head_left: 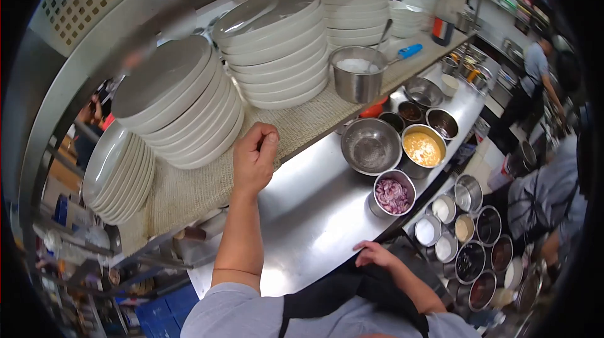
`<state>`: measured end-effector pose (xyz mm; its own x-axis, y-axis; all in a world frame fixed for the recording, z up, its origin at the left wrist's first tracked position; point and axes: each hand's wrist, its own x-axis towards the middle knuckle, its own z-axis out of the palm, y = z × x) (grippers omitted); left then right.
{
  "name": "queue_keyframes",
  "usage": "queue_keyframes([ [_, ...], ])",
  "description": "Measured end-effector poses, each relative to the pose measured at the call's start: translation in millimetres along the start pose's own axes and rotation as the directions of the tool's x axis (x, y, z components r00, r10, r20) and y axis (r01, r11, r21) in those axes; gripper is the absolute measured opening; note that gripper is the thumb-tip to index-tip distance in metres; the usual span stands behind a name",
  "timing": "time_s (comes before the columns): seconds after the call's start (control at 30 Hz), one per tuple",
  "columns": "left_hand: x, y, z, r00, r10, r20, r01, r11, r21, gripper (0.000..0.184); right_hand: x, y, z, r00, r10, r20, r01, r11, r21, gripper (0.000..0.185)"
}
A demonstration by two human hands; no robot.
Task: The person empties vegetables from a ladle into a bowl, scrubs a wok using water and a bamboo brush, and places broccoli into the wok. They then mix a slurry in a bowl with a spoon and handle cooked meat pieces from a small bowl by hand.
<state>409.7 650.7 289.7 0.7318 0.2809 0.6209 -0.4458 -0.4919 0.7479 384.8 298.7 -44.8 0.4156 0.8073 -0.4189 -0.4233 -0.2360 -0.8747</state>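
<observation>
My left hand (pixel 255 157) is raised to the shelf edge, its fingers curled into a fist with nothing visible in them. It is nearest to two stacks of shallow off-white bowls, the left stack (pixel 182 111) and the middle stack (pixel 277 55). My right hand (pixel 374 254) is low by my apron at the counter's front edge. Its fingers are loosely apart and hold nothing. Beyond it on the steel counter (pixel 302 199) are a pot of sliced red onion (pixel 394 196), a metal bowl (pixel 371 146) and a pot of yellow liquid (pixel 423 149).
On the cloth-lined shelf (pixel 296 127) are tilted plates (pixel 119 174), another bowl stack (pixel 352 14), a pot of white powder with a spoon (pixel 358 77), a blue-handled tool (pixel 409 52) and a bottle (pixel 444 20). Several containers (pixel 465 228) stand at right, near co-workers (pixel 541 193).
</observation>
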Motion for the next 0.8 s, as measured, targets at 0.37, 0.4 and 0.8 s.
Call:
queue_keyframes([
  [0.37,-10.2,9.4,9.2,0.996,0.052,0.066,-0.056,0.996,0.062,0.01,-358.6,258.6,232.9,0.305,0.493,-0.815,-0.097,0.867,0.488,0.014],
  [0.4,-18.3,9.7,16.0,0.993,0.064,0.096,-0.068,0.997,0.038,0.01,-381.0,277.1,258.3,0.237,0.568,-0.789,-0.018,0.814,0.581,0.014],
  [0.8,-540.8,-192.4,272.8,-0.507,0.005,0.862,0.235,0.963,0.133,0.014,-484.6,277.7,374.6,0.019,0.304,-0.952,-0.229,0.928,0.292,0.02],
])
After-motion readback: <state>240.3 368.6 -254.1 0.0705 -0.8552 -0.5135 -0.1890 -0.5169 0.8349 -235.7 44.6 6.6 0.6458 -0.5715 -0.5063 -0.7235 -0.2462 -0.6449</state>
